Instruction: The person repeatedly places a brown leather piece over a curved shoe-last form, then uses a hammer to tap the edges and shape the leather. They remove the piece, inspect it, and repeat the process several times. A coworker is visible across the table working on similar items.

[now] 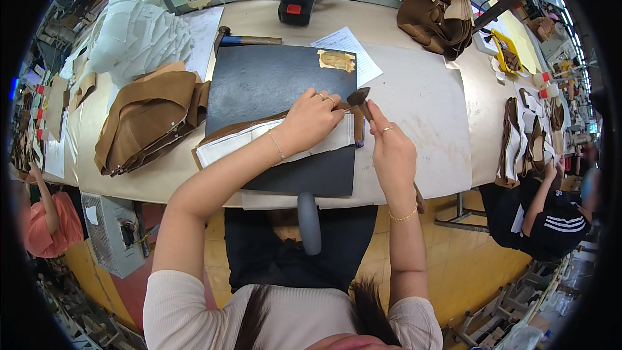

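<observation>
A dark board (pixel 278 81) lies on the table in front of me. Across it lies a long brown leather piece (pixel 243 128) with a white lining strip (pixel 240 147) on its near side. My left hand (pixel 308 123) bears down on the piece, fingers curled and pinching its right end. My right hand (pixel 394 155) is wrapped around a hammer (pixel 358 96), its dark head close to the left fingertips and its handle running down past the wrist. Beside the strip's right end is a narrow brown item with a blue tip (pixel 359 137), partly hidden.
A second hammer with a blue handle (pixel 253 40) lies behind the board, near a paper sheet (pixel 350 52). Stacked brown leather parts (pixel 149 116) and white pieces (pixel 136 39) stand left. A fan (pixel 295 10) is at the back. Leather bundle (pixel 435 13) sits back right. Co-workers sit on both sides.
</observation>
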